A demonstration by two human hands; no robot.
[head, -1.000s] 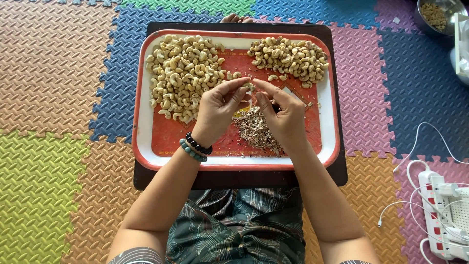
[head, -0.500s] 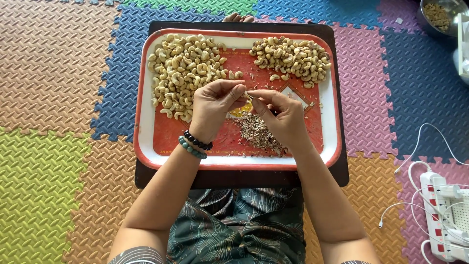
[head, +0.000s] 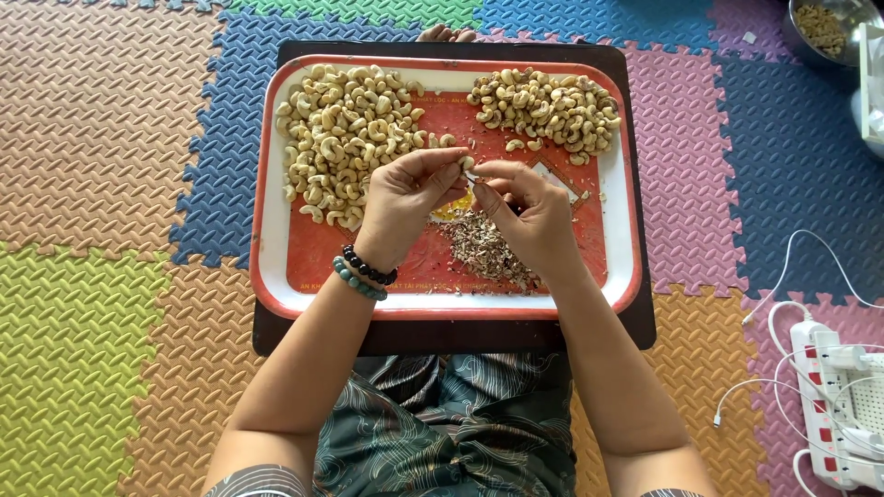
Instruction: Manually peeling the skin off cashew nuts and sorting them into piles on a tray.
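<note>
Both my hands meet over the middle of a red tray with a white rim (head: 267, 230). My left hand (head: 402, 204), with two bead bracelets on the wrist, pinches a single cashew nut (head: 468, 164) at its fingertips. My right hand (head: 527, 216) holds a small thin tool against that nut. Under my hands lies a pile of brown skin scraps (head: 485, 248). A big heap of pale peeled cashews (head: 345, 129) fills the tray's far left. A heap of darker cashews (head: 548, 109) sits at the far right.
The tray rests on a dark board (head: 635, 322) over my lap, on coloured foam floor mats. A white power strip with cables (head: 833, 405) lies at the right. A metal bowl with nuts (head: 824, 28) stands at the top right corner.
My hands stay together over the tray centre, shifting slightly as the fingers work on the nut. The piles have not moved.
</note>
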